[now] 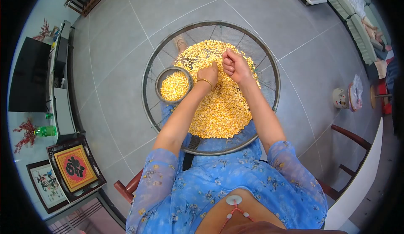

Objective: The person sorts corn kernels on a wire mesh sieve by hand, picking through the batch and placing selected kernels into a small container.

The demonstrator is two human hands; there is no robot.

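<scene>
A round mesh sieve (pixel 272 49) with a dark rim rests across my lap, and a wide heap of yellow corn kernels (pixel 221 114) covers its middle. My left hand (pixel 208 75), with a gold bangle at the wrist, is down at the kernels, its fingers curled under and mostly hidden. Just to its right, my right hand (pixel 236 67) is held over the heap with its fingers folded into the palm. What either hand has inside cannot be made out. A grey bowl (pixel 159 83) of kernels sits in the sieve, left of my left hand.
Grey floor tiles (pixel 113 44) surround the sieve. On the left stand a television (pixel 30 75) and framed pictures (pixel 75 167). To the right are a wooden chair (pixel 351 136), a small white bin (pixel 340 98) and a green sofa (pixel 361 38) with a person's legs on it.
</scene>
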